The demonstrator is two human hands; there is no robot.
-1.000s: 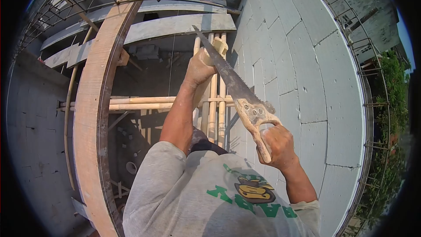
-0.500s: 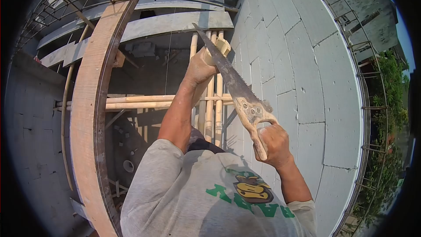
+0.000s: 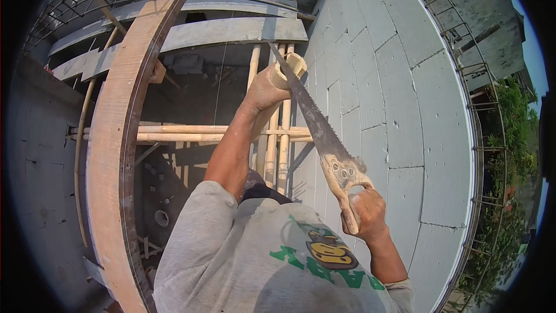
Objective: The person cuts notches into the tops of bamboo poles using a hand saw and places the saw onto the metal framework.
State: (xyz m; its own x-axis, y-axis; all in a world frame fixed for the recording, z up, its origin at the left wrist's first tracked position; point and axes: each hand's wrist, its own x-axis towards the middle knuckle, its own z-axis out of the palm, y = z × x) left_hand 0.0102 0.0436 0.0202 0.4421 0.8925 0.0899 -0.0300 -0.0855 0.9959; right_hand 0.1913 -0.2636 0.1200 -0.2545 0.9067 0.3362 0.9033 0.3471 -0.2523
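My right hand (image 3: 368,213) is closed around the wooden handle of a handsaw (image 3: 317,126). The saw's dark, worn blade slants up and to the left, its teeth on the upper right side. Near its tip the blade lies against the hollow end of a thick bamboo pole (image 3: 297,65). Just below that end, my left hand (image 3: 265,88) is wrapped around the pole. My forearm hides part of the pole's length. How deep the blade sits in the bamboo I cannot tell.
Thinner bamboo poles (image 3: 191,137) cross below me. A long timber board (image 3: 110,156) runs along the left, and a grey plank (image 3: 231,32) spans ahead. The pale block wall (image 3: 399,139) rises close on the right. Rebar cages (image 3: 483,104) line both upper sides.
My right hand has drawn the saw back, down and to the right, so less blade extends past the bamboo. My left hand keeps its hold on the pole.
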